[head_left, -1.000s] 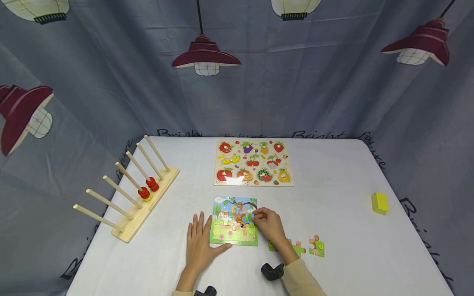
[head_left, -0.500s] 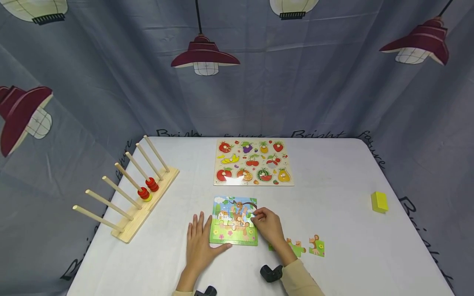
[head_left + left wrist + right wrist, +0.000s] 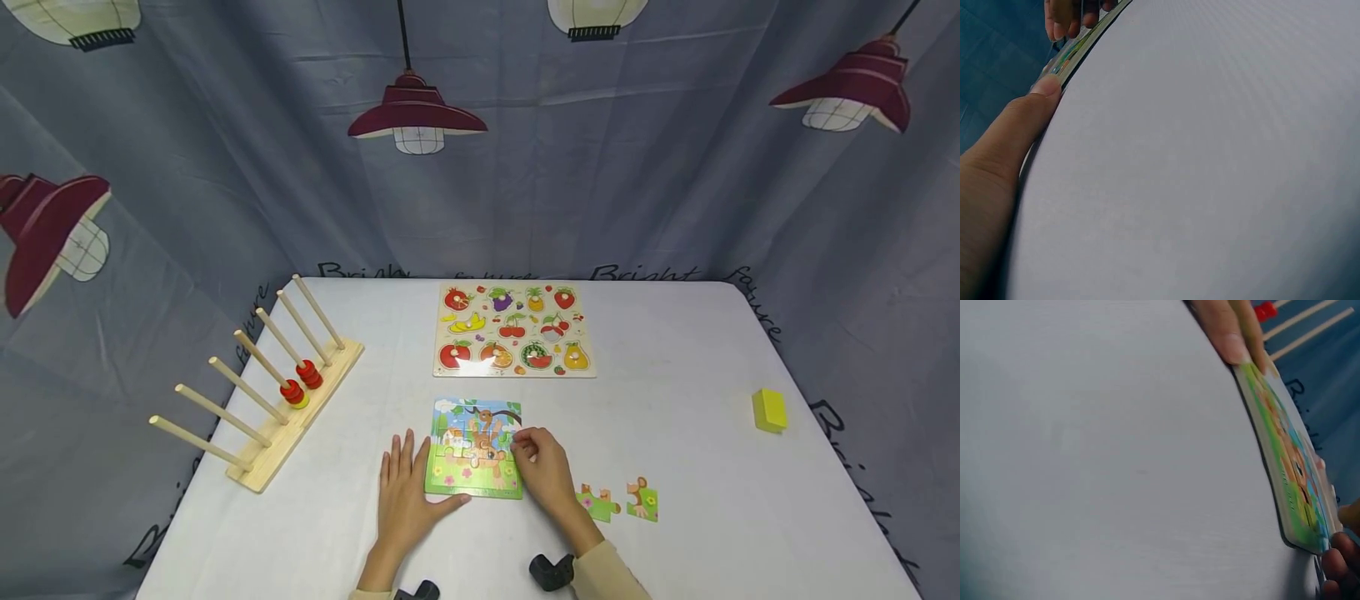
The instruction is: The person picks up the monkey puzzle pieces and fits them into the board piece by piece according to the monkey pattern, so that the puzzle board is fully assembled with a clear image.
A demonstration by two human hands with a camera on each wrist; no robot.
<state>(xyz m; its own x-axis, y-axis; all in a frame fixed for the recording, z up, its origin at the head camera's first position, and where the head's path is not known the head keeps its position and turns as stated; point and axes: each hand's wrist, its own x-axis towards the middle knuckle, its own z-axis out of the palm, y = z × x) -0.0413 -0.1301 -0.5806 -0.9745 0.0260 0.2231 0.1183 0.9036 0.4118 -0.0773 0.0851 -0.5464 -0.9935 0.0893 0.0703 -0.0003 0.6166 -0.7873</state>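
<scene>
A jigsaw puzzle board (image 3: pixel 472 481) with a monkey picture lies on the white table in the head view. My left hand (image 3: pixel 405 498) rests flat beside its left side, fingers straight, the thumb touching the near edge; the left wrist view shows that thumb (image 3: pixel 1019 122) at the rim. At the board's right edge my right hand (image 3: pixel 546 472), fingers bent, pinches a small puzzle piece (image 3: pixel 507 436), mostly hidden by the fingertips. Its fingers (image 3: pixel 1338 565) show at the board's corner in the right wrist view. Two loose puzzle pieces (image 3: pixel 601 507) lie right of the right wrist.
A fruit puzzle board (image 3: pixel 514 368) lies behind the monkey puzzle. At the left stands a wooden peg rack (image 3: pixel 262 458) with red and yellow rings (image 3: pixel 293 393). A yellow block (image 3: pixel 769 411) sits near the right table edge. Black wrist devices (image 3: pixel 552 572) are on both wrists.
My right hand has turned slightly and its wrist shifted a little, still at the board's right edge. A green piece left of the loose pair is now hidden behind it. My left hand stays put.
</scene>
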